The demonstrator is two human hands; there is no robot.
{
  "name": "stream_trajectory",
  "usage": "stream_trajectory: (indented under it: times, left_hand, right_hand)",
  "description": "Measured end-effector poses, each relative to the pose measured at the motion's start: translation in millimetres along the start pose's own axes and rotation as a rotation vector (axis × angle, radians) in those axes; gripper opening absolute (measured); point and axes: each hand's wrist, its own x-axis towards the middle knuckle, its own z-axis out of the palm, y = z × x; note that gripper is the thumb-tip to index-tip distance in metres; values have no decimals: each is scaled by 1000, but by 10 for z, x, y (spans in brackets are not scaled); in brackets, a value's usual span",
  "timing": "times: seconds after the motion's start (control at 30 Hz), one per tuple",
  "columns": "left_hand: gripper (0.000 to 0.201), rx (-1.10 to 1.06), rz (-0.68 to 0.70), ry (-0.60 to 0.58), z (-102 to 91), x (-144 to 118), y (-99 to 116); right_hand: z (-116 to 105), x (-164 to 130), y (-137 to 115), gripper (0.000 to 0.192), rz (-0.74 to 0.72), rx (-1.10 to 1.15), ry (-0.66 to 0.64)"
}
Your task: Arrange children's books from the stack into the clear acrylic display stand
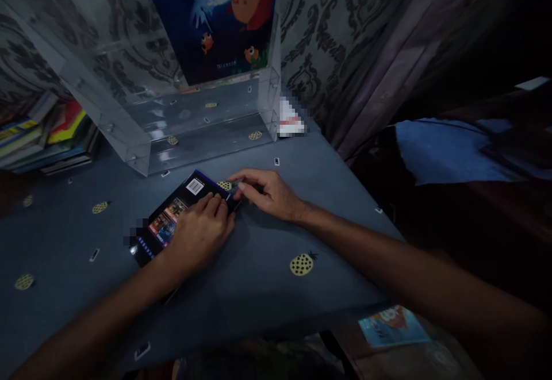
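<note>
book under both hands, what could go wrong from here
The book lies flat on the cloth; the left hand presses it while the right hand picks at its corner, which might bend. The clear case stands close behind, so a lifted book could knock it. Dim light makes misjudging easy.

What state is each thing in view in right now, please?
Dark book: closed, lying flat on the table, back cover up.
Left hand: pressed flat on the book.
Right hand: fingertips at the book's far corner.
Clear acrylic case: open-fronted, tilted.
Fish picture book: upright inside the case.
Book stack: piled flat at left.
</note>
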Motion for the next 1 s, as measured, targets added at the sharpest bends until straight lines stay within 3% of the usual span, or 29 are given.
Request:
stream_trajectory:
  times: [0.77, 1.0]
  left_hand:
    - [29, -29, 12, 18, -22, 5, 2]
    - [27, -17, -10, -7, 16, -32, 32]
  right_hand:
    - [5, 0, 7, 27, -3, -14, -8]
    - [25, -47, 66, 27, -100, -272, -35]
